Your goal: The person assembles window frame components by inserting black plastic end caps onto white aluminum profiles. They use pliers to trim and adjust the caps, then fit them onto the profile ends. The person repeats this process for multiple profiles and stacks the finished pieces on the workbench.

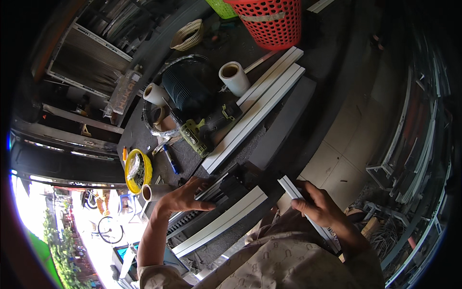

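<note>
In my right hand (317, 204) is a white grooved metal profile (287, 185), with the thumb on one face and the fingers wrapped around the other side. The profile slants from above the bench's near edge down past my right side. My left hand (187, 197) lies over dark metal profiles (233, 185) on the bench, its thumb stretched out and apart from the fingers. Some of its fingertips are hidden, and I see no grip on the profiles. A separate white profile strip (221, 221) lies on the bench just nearer to me than the dark ones.
Farther back on the dark bench (260, 130) lie long white profiles (255, 118), a green-and-black power tool (195, 137) and a blue marker (171, 160). A white film roll (234, 78), a yellow bowl (138, 171) and a red perforated basket (269, 21) stand around them.
</note>
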Available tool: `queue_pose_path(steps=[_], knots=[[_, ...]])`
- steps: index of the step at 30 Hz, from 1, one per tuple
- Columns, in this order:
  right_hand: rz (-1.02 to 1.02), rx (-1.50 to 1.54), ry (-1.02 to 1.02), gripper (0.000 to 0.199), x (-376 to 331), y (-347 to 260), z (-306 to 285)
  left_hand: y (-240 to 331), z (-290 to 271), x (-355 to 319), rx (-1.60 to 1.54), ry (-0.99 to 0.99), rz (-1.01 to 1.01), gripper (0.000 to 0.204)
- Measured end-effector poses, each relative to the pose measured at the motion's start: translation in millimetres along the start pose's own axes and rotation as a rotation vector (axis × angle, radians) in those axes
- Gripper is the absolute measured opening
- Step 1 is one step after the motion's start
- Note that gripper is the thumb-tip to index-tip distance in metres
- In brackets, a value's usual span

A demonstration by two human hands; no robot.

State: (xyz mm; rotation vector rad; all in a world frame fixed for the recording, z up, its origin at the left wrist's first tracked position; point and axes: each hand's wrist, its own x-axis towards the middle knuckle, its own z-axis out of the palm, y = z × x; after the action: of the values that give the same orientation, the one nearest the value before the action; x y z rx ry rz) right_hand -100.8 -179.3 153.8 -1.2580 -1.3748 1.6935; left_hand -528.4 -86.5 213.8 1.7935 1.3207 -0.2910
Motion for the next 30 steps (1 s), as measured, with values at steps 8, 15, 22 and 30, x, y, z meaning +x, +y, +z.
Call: queue_pose_path(steps=[8, 15, 22, 30], knots=[[0.057, 0.001, 0.078, 0.066, 6, -31, 38, 58, 75, -20, 0.186, 0.381, 0.036, 0.122], [-0.352, -0.188, 0.141, 0.064, 17, -61, 63, 81, 85, -64, 0.158, 0.639, 0.097, 0.129], [-0.355, -0.380, 0.083, 0.063, 20, -84, 72, 77, 92, -79, 0.117, 0.754, 0.042, 0.133], [-0.374, -0.319, -0.022, 0.063, 20, -92, 75, 73, 93, -83, 0.088, 0.750, 0.050, 0.134]])
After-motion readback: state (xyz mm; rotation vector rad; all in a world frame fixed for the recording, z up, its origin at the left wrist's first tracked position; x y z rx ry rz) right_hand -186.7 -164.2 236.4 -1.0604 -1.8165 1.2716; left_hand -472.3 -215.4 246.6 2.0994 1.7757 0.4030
